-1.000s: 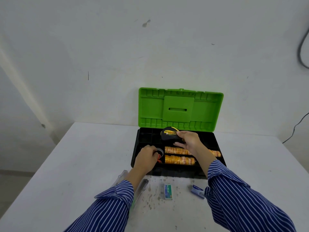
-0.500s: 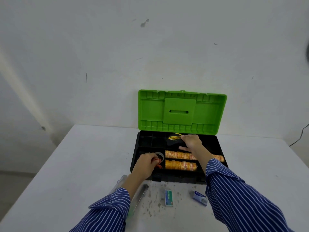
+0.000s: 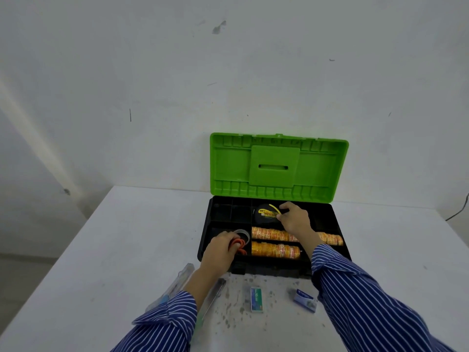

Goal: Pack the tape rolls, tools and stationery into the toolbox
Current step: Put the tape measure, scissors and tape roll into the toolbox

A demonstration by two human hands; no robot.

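A black toolbox [image 3: 206, 231] with its green lid [image 3: 279, 167] raised stands at the back of the white table. My left hand [image 3: 220, 248] grips a clear tape roll [image 3: 242, 234] and something orange [image 3: 239, 244] in the front left compartment. My right hand [image 3: 294, 219] pinches the black and yellow tape measure [image 3: 265, 214] lying in the rear middle compartment. Two rows of orange tape rolls [image 3: 275, 250] fill the front compartments.
On the table in front of the box lie a small green-and-white box [image 3: 256, 299], a blue stapler-like item [image 3: 305, 299], a dark slim tool [image 3: 215, 293] and a clear plastic case [image 3: 175, 285], partly under my left arm. A wall stands right behind the lid.
My right hand carried the tape measure down from above the box into the rear compartment. My left hand stayed at the clear tape roll in the front left compartment.
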